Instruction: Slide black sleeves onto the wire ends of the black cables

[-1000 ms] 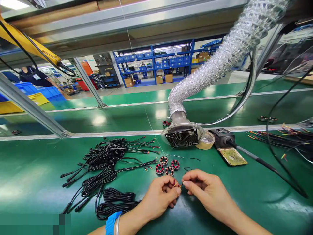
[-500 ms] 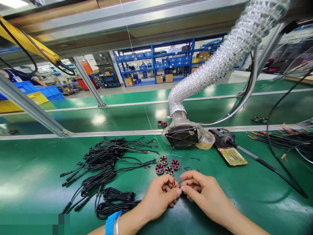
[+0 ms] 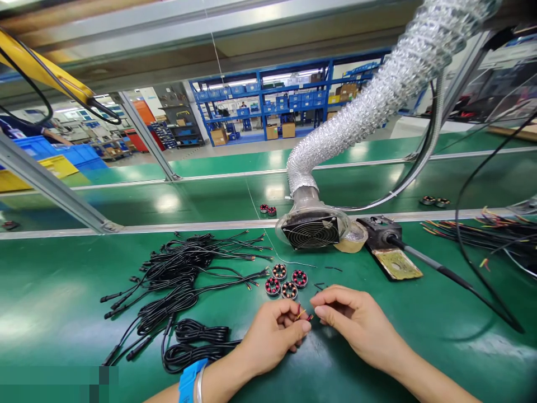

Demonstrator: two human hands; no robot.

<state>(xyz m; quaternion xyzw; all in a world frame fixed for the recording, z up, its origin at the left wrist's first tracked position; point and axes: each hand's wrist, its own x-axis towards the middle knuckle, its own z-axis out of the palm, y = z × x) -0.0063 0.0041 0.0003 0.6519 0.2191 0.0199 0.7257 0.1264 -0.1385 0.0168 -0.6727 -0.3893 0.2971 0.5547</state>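
Showing nearest, well in front of the fan & to its L, is a blue wristband on the L wrist; any mark on it can't be read. In front of fan, red & yellow wires are pinched btwn thumb & index of the L hand. Their ends are pointed approx twd the R hand, front-R of fan, w/ fingertips just beside but apart. Long axis is approx crosswise to fan, partly hidden by fingers. R grip is narrow, thumb & index nearly met; whether a tiny item is held cannot be told. Black cables are heaped L of fan; four wound rings & black bits are placed in front of it. A soldering iron is propped R of fan. Far behind fan, blue bins are shelved; no labels legible.
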